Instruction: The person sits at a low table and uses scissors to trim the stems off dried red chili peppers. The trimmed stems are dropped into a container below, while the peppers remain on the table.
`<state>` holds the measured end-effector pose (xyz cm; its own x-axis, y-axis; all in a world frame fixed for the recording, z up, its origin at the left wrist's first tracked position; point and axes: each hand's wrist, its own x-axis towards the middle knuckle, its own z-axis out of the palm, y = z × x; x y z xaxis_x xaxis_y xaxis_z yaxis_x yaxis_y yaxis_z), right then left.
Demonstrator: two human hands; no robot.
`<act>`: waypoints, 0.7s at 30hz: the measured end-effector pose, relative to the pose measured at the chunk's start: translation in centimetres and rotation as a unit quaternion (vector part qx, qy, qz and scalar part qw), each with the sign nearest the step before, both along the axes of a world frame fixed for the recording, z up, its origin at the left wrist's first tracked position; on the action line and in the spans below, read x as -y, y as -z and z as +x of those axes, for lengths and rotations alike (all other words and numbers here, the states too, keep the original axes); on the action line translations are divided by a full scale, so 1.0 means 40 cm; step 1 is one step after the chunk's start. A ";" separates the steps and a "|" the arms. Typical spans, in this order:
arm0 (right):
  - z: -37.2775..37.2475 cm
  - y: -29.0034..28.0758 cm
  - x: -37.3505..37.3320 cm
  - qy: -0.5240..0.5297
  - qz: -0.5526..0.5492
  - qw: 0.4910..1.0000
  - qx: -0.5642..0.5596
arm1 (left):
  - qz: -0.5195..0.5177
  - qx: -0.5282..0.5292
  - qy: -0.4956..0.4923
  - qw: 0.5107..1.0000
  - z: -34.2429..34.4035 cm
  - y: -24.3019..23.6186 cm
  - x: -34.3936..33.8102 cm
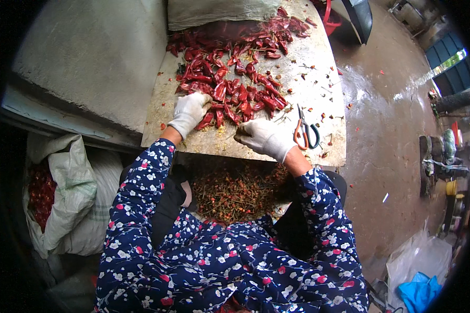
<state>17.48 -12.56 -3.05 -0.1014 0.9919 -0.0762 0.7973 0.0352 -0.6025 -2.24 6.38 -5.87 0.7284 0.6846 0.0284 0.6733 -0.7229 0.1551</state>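
From where I stand, the shiny, wrinkled dark-red dried peppers (219,89) lie in a loose spread across the pale, stained tabletop (322,52), filling the upper middle of the frame and thinning toward its near edge. The left hand (191,110), in a white knitted glove, is at the near left side of the spread, its fingers bent in against the pods; whether they have hold of one I can't make out. The right hand (261,134), gloved the same way, rests low over the near edge, a little right of the frame's middle, its fingers curled inward and close together; their tips are turned away, so anything pinched there is hidden from me. Just right of that hand lie scissors with one orange and one black handle (302,122), not held by either hand. Below the tabletop, in the middle of the frame, is a heap of brown-green stalks and small orange-red bits (235,190), and a white woven sack (73,182) of red pieces stands at the left. I judge the step in hand to be working the nearest pods with the fingers; the next move seems to call for a light pinch on single pods, since they look dry and brittle.
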 end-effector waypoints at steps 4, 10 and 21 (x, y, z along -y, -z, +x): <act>-0.020 0.010 -0.016 0.089 0.188 0.977 -0.040 | -0.038 0.131 -0.008 0.991 0.014 -0.056 0.022; -0.033 0.039 -0.051 0.129 0.308 0.942 0.042 | -0.402 0.290 -0.067 0.866 0.020 -0.118 0.100; -0.066 0.072 -0.088 0.133 0.092 0.943 -0.292 | -0.563 0.403 -0.040 0.720 0.050 -0.083 0.125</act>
